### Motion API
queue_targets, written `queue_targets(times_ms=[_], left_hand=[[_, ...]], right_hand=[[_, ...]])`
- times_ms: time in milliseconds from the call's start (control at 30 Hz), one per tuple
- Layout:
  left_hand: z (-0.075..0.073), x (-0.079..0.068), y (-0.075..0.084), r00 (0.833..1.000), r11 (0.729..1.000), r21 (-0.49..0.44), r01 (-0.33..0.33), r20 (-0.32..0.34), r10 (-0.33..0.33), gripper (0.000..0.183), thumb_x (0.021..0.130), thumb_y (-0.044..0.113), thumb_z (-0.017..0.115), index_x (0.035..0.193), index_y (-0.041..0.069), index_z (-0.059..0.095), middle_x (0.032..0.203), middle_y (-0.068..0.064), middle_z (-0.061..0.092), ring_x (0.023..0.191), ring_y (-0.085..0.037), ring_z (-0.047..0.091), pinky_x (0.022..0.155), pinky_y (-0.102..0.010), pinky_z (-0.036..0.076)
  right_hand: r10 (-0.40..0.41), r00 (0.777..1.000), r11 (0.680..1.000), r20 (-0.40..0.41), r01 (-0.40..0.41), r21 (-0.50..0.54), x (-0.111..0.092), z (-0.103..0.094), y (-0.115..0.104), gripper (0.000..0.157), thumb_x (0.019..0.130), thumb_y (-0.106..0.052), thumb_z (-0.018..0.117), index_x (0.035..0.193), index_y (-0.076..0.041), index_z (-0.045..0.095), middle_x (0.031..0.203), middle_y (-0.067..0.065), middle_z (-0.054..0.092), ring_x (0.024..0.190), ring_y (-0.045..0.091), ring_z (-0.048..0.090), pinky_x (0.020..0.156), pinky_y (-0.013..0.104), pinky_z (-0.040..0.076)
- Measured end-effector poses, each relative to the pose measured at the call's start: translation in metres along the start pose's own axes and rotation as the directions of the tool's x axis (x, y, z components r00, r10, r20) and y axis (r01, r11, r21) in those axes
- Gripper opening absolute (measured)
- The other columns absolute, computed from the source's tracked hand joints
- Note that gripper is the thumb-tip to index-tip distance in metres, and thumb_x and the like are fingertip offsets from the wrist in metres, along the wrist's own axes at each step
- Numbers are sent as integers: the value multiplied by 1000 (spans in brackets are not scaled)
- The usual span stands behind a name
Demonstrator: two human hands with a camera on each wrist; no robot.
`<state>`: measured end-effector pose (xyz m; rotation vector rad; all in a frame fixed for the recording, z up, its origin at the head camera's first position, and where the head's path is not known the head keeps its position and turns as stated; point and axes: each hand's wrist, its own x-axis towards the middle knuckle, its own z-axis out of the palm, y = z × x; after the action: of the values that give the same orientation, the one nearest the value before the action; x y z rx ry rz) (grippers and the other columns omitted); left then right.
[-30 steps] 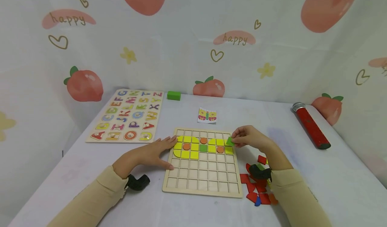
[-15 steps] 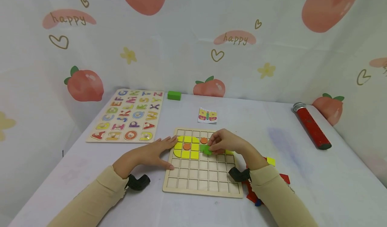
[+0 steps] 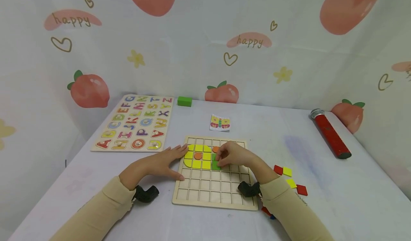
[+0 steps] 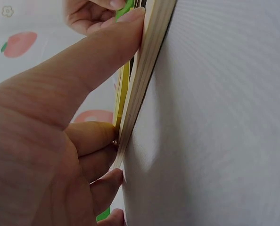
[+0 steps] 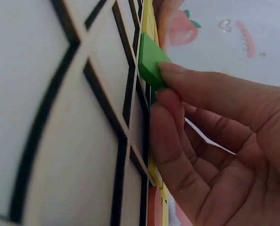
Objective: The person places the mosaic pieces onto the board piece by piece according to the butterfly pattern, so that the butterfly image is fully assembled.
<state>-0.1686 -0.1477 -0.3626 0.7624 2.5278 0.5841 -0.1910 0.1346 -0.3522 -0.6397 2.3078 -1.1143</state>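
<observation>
A wooden grid board point(image 3: 196, 196) lies at the middle of the table, its upper left filled with yellow tiles point(image 3: 197, 164) and an orange round tile point(image 3: 198, 156). My right hand point(image 3: 236, 154) pinches a green square tile point(image 5: 151, 61) by its edge. In the head view that tile sits over the cell just below another green tile point(image 3: 214, 157), which my fingers partly cover. The board's right-hand tiles are hidden behind this hand. With fingers spread, my left hand point(image 3: 157, 164) rests on the board's left edge, thumb point(image 4: 107, 52) along the side.
Loose red and yellow tiles point(image 3: 290, 183) lie right of the board, some under the right forearm. Behind the board is a small butterfly pattern card point(image 3: 220, 122). An alphabet puzzle board point(image 3: 133, 125), a green block point(image 3: 184, 101) and a red microphone point(image 3: 330, 134) stand farther out.
My right hand has carried the green tile from the board's right edge leftward and slightly nearer, down to the cell below the other green tile. The left hand has stayed put.
</observation>
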Motion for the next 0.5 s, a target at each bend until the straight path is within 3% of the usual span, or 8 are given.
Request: queue_targets(times_ms=[500], left_hand=[[0,-1,0,1000,1000,-3,-2,-1,2,100,73,56,70,149,15,20,158,1,12,146,-22,7,120,-45,7]], right_hand=[[7,1000,997,-22,-9,-81,1,1,-5,8,79,-6,71,78,-1,65,71,0,59,66,9,51,64,20,46]])
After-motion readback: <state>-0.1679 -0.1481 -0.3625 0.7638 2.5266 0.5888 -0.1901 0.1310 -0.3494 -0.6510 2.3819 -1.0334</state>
